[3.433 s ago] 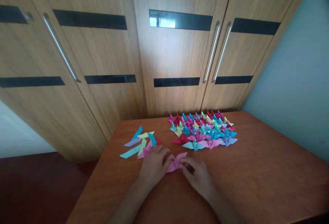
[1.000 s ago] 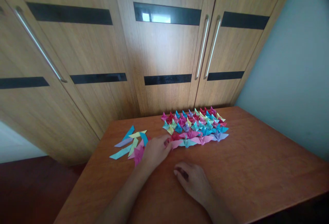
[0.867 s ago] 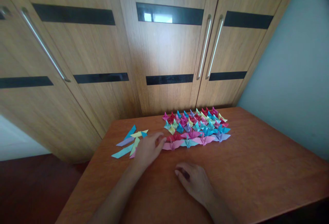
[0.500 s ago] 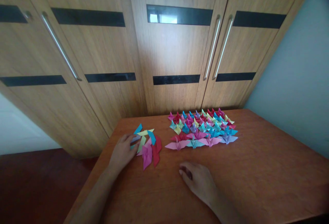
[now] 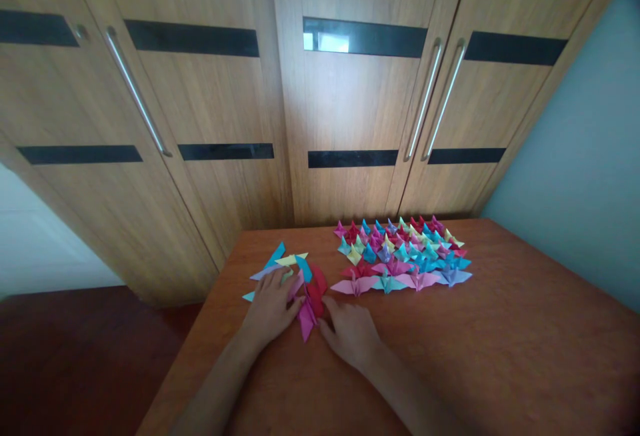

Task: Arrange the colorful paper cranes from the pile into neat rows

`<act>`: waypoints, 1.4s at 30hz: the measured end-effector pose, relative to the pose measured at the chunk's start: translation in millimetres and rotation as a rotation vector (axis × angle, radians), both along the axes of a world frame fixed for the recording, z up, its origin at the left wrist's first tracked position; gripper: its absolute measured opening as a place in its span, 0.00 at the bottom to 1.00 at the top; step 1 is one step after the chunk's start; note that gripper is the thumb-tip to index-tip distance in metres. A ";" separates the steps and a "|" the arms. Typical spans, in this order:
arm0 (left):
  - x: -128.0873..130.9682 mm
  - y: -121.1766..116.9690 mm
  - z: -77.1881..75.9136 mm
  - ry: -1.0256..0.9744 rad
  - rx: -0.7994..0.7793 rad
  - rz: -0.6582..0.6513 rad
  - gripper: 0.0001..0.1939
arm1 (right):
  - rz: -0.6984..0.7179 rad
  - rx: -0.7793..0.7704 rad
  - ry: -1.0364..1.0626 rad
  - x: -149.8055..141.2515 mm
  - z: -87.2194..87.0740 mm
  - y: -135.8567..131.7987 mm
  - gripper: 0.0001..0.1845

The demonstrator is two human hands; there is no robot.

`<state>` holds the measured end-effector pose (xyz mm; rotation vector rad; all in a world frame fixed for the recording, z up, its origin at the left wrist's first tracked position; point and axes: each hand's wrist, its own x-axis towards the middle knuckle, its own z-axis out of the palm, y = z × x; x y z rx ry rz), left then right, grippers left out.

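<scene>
My left hand (image 5: 273,306) lies over the left part of a loose pile of folded paper pieces, its fingers spread and resting on them. My right hand (image 5: 353,333) is at the pile's right side, thumb and forefinger apart, with the fingertips at the edge of a red folded paper (image 5: 317,283). Between the hands is a magenta folded paper (image 5: 307,321). Blue (image 5: 303,268), pale yellow (image 5: 293,259) and lilac (image 5: 263,271) strips show around my left fingers. Part of the pile is hidden under that hand.
Rows of colourful paper cranes (image 5: 387,268) stand close together at the back of the brown wooden table (image 5: 450,356). Behind it rises a wooden wardrobe (image 5: 350,109) with metal handles. A pale blue wall (image 5: 575,156) is on the right.
My right hand has moved left to the edge of the pile and its fingers have opened. My left hand has slid right, farther over the papers. The view has shifted slightly.
</scene>
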<state>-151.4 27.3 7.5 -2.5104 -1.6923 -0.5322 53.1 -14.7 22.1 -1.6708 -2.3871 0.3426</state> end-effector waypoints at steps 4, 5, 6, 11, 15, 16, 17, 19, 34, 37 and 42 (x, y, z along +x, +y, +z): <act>-3.7 2.4 -2.4 -0.004 -0.012 0.033 0.22 | -0.034 0.008 -0.048 -10.5 -1.8 5.8 0.18; -4.9 2.9 -2.3 -0.002 -0.017 0.053 0.21 | -0.047 0.012 -0.052 -11.3 -3.2 6.1 0.18; -5.9 3.2 -1.8 0.001 -0.023 0.072 0.21 | -0.059 0.017 -0.051 -11.6 -4.9 5.8 0.18; -10.1 3.2 5.0 -0.008 -0.045 0.116 0.22 | -0.070 0.048 0.015 -8.4 -13.4 1.6 0.17; -9.9 2.6 10.9 -0.104 -0.017 0.017 0.22 | -0.055 0.040 0.068 -5.3 -14.3 0.3 0.17; -8.5 1.8 12.4 -0.128 -0.011 -0.033 0.24 | -0.050 0.036 0.082 -4.7 -13.8 0.5 0.17; -6.4 0.5 13.9 -0.146 -0.009 -0.089 0.27 | -0.044 0.031 0.094 -4.3 -13.2 0.8 0.17; -0.6 -3.2 17.3 -0.159 -0.020 -0.189 0.31 | -0.037 0.014 0.108 -3.6 -12.1 1.5 0.17; 4.3 -7.4 31.1 -0.236 -0.141 -0.322 0.09 | -0.005 -0.009 0.119 0.7 -8.9 2.7 0.15; 4.0 -7.8 33.9 -0.346 -0.155 -0.299 0.09 | 0.012 -0.002 0.141 2.5 -8.4 2.9 0.16; 16.3 -14.9 40.4 -0.500 -0.301 -0.259 0.11 | 0.019 -0.017 0.274 6.9 -9.7 5.4 0.16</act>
